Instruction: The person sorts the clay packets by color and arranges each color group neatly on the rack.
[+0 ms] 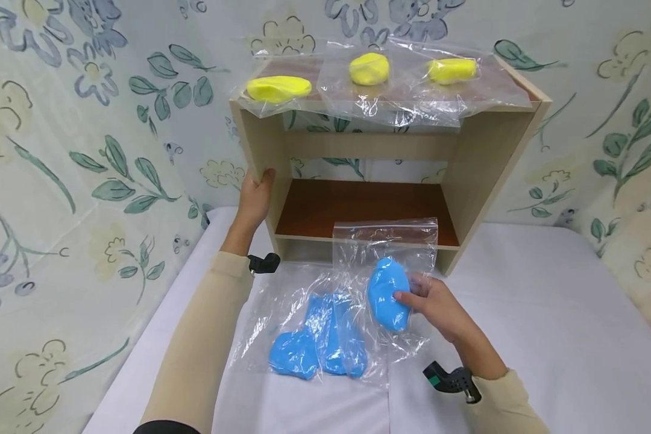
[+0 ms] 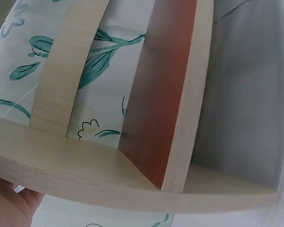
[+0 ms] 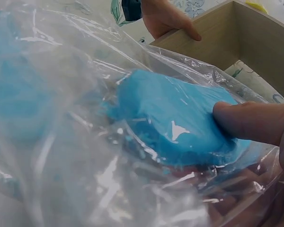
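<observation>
My left hand [image 1: 257, 196] grips the left side panel of a small wooden shelf [image 1: 477, 163], thumb over its front edge and the other fingers hidden behind the panel. In the left wrist view part of that hand [image 2: 12, 203] shows beside the panel. My right hand [image 1: 439, 304] holds a clear zip bag [image 1: 385, 235] with a smooth blue clay-like lump [image 1: 389, 295] inside. The right wrist view shows the thumb pressing on the blue lump [image 3: 175, 118] through the plastic, the fingers beneath. This bag is raised in front of the lower board [image 1: 358, 208].
More clear bags with blue lumps [image 1: 293, 354] lie on the white cloth [image 1: 548, 313] in front of the shelf. On its top board are bagged yellow lumps: a long one [image 1: 278, 89], a round one [image 1: 369, 69] and a short roll [image 1: 452, 70]. Flower-patterned fabric [image 1: 141, 132] hangs behind.
</observation>
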Available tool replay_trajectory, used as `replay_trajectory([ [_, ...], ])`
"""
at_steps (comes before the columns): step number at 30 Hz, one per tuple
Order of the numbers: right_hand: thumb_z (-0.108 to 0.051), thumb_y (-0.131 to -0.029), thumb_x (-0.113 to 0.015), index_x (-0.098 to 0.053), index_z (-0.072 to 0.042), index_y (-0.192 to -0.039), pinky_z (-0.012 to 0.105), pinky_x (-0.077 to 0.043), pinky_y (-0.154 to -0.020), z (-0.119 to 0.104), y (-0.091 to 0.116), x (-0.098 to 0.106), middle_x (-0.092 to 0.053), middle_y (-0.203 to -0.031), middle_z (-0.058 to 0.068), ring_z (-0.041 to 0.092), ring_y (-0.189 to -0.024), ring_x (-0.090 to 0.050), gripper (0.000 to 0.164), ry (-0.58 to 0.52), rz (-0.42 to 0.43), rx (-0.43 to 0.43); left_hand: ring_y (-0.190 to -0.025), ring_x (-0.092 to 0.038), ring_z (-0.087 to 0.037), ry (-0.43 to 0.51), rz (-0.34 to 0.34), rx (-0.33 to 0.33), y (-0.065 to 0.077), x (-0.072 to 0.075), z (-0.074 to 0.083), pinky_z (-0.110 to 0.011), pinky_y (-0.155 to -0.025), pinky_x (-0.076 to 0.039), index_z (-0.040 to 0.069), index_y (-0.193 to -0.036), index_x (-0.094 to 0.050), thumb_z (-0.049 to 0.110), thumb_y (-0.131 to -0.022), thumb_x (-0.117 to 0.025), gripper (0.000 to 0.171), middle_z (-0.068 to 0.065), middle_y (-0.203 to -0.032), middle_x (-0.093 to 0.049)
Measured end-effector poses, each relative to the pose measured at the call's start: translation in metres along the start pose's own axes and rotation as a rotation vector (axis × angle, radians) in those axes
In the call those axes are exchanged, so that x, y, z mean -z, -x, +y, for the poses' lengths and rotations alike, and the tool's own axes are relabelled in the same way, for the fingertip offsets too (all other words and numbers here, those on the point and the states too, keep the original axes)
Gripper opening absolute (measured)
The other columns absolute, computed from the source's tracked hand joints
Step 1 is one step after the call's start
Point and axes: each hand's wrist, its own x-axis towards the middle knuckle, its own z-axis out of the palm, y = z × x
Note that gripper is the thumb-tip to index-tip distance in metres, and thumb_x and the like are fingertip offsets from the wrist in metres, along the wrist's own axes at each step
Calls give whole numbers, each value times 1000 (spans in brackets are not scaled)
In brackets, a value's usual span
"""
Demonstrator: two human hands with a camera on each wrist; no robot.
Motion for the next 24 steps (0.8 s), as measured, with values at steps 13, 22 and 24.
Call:
replay_trajectory([
  [13,-23,-101,-56,-41,8,-145,46,-59,-88,-24,-21,17,-57,-135,32,41,-113,-66,56,72,25,85,-139,-45,-32,-96,-16,-47,-12,3,-24,-52,-114,-38,15,-154,-30,33,-105,-42,54,-16,-151,-45],
  [22,-27,-102,-54,-36,9,-148,53,-53,-95,-46,-38,34,-50,-142,33,48,-122,-59,61,116,54,76,-135,-52,-33,-245,28,-33,-10,6,-23,-54,-107,-46,18,-151,-36,44,-103,-41,56,-14,-149,-50],
  [24,-28,-102,-54,-36,8,-148,54,-50,-98,-51,-41,38,-50,-142,32,48,-124,-57,61,116,68,73,-135,-51,-33,-299,26,-53,-10,8,-25,-54,-107,-46,20,-152,-35,44,-102,-41,56,-13,-150,-49],
])
